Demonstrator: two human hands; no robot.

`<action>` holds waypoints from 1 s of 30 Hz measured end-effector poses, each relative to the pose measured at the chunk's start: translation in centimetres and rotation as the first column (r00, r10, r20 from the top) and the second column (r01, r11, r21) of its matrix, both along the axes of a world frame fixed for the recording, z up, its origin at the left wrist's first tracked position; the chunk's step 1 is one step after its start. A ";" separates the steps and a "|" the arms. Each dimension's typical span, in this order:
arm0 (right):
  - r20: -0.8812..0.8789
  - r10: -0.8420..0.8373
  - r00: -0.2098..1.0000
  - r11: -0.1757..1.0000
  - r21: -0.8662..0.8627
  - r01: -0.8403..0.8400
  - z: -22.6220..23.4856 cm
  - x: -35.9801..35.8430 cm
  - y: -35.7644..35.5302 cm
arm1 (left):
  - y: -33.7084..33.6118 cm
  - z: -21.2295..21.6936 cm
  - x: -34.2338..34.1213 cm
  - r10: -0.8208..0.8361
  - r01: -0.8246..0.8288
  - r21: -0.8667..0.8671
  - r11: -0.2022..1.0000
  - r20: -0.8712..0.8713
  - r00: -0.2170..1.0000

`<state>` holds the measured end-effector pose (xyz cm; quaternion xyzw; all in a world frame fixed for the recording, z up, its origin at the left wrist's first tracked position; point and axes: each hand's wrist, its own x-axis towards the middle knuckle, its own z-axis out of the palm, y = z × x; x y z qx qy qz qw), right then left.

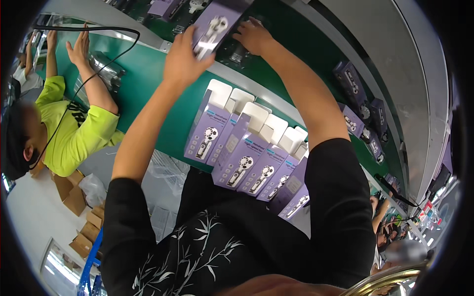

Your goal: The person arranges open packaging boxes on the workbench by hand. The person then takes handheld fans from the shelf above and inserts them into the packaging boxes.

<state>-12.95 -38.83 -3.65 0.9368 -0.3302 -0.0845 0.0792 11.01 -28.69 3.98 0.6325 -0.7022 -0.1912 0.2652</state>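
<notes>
My left hand is closed around the side of a purple printed box with a picture of a white handheld fan. The box is tilted over the green conveyor belt. Just right of it, my right hand reaches down to the belt with its fingers apart. By those fingers lies a small item in clear wrapping, too dim to make out. Close in front of my body stand several purple fan boxes in a group, upright, their white top flaps raised.
More purple boxes and wrapped parts lie along the belt to the right. A metal rail edges the belt. At the left, a person in a yellow-green shirt works at the green table, under a black cable. Cardboard boxes stand behind.
</notes>
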 end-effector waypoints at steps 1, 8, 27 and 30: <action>-0.115 0.003 0.993 0.997 0.083 0.007 0.5 0.0 -0.4 | 2.1 1.6 1.2 -0.004 0.004 0.033 0.999 -0.008 1.000; 0.060 -0.560 0.826 0.817 0.206 0.538 7.1 -12.5 2.1 | 7.1 1.3 7.4 -0.254 0.242 0.113 0.964 0.113 0.961; -0.087 -0.624 0.777 0.756 0.185 0.628 4.4 -22.0 12.6 | -1.5 -6.8 -9.5 -0.614 0.609 0.402 0.684 -0.133 0.778; -0.126 -0.562 0.818 0.793 0.200 0.575 2.7 -23.2 12.4 | -0.4 -8.5 -12.6 -0.641 0.679 0.292 0.673 -0.228 0.733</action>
